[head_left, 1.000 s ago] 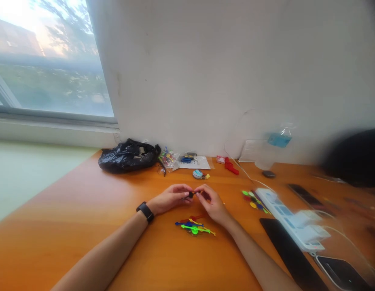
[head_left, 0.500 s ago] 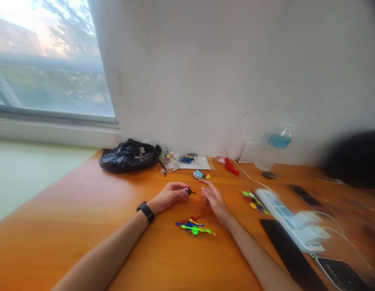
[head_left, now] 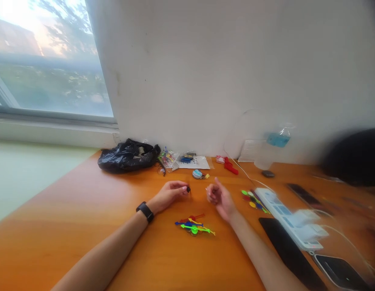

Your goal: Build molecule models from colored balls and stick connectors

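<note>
Right now the left hand is pinching a tiny black piece between thumb and fingertip, low over the orange table, while the right hand is hovering just beside it with its fingers loosely curled and nothing visible in them. Nearer the person, a small heap of coloured plastic sticks is lying on the table, blue, green, yellow and red crossing one another. The black piece is sitting at the very tips of the fingers, so the likeliest trouble is that it is going to slip out and roll, and a dark speck like that could be hard to find among the clutter. A sideways sweep of the right forearm is also risking a knock to the sticks, which are lying close below the wrist. Further right, some coloured discs are resting beside a white power strip with a cable trailing off; a careless reach that way could be scattering the discs or snagging the cable. At the back, a black bag and a few small packets are lying against the wall, well apart from both hands.
</note>
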Tool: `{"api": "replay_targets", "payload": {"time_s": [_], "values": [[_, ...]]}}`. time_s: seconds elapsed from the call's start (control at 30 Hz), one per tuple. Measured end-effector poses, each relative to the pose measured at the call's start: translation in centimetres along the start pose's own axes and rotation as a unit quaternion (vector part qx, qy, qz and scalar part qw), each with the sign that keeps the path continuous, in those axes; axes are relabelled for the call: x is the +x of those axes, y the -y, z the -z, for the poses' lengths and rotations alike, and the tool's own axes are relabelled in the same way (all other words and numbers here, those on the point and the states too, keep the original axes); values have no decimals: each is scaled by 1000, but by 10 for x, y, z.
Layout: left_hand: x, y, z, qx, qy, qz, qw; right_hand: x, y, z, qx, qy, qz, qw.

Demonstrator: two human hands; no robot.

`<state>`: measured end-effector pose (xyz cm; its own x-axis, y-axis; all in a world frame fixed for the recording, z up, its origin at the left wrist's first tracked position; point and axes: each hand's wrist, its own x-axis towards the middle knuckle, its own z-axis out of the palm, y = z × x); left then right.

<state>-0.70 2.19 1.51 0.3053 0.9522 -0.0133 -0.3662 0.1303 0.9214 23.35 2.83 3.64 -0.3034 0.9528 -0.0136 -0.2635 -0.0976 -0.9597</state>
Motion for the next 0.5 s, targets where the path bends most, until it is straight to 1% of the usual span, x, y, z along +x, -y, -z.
{"api": "replay_targets", "payload": {"time_s": [0.1,0.2,0.4,0.5], "values": [[1,1,0,2,12,3,1000,2,-5,-2,-3,-10,-1,1000],[0,1,0,7,22,0,1000,0,-10,-3,-31,-6,7,999],[-3,-2,-3,19,20,-7,1000,-6,-13,-7,-124,44,-21,991],[-4,-4,-5,24,15,-11,1000,-8,-11,-11,-145,47,-17,988]]}}
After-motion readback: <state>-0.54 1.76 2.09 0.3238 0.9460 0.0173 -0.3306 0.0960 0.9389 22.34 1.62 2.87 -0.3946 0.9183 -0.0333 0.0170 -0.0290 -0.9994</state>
